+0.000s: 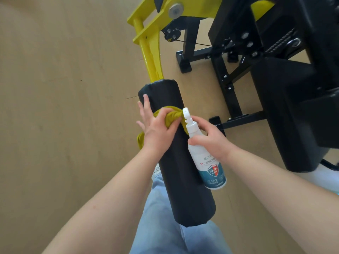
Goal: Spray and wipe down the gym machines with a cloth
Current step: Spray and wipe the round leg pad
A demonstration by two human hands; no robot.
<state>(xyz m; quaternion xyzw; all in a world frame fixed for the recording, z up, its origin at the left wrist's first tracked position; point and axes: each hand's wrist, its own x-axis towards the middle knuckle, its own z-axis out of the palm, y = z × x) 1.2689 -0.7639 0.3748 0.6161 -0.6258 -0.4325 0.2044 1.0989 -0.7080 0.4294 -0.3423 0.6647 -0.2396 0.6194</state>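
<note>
Tan gym floor (64, 88) — black roller pad (176, 162), long axis running away from viewer; left hand (157, 131), fingers spread, pinches cloth (171, 116) onto it; right hand (209, 138) curls round spray bottle (205, 158) alongside.

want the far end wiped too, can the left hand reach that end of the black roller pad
Probably yes: the left hand holds the cloth on the roller pad, its fingertips nearly there, nothing between.
</note>
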